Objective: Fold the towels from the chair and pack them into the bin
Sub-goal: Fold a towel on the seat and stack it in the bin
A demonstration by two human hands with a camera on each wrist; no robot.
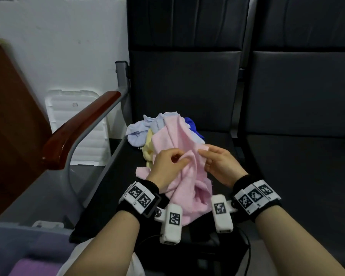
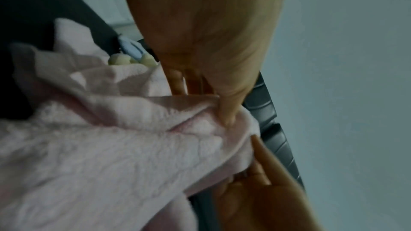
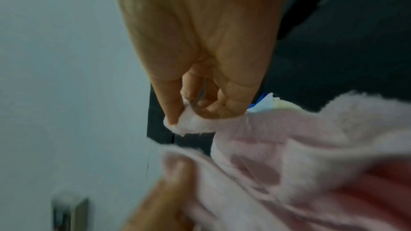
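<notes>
Centrally, the left hand (image 1: pixel 168 165) and the right hand (image 1: pixel 219 164) each pinch an edge of the pink towel (image 1: pixel 189 176), thumb against fingers; the right wrist view shows a corner nipped at the fingertips (image 3: pixel 172 117). The towel hangs bunched between the hands over the chair seat (image 1: pixel 217 232), its lower part resting on it.

Risks, as judged: both holds are shallow, so the cloth may slip when spread; if the pinched points are not matching corners, the fold would come out skewed. The trailing part touches the pile (image 1: pixel 147 132) at 12 o'clock, light blue, yellow and dark blue, and a pull could drag a piece along or off the seat edge at 9 o'clock.

Container: the bin (image 1: pixel 12 236) lies at 8 o'clock, well apart from the hands; it appears to hold folded cloth, grey-blue and purple (image 1: pixel 28 265). How many pieces cannot be told.
</notes>
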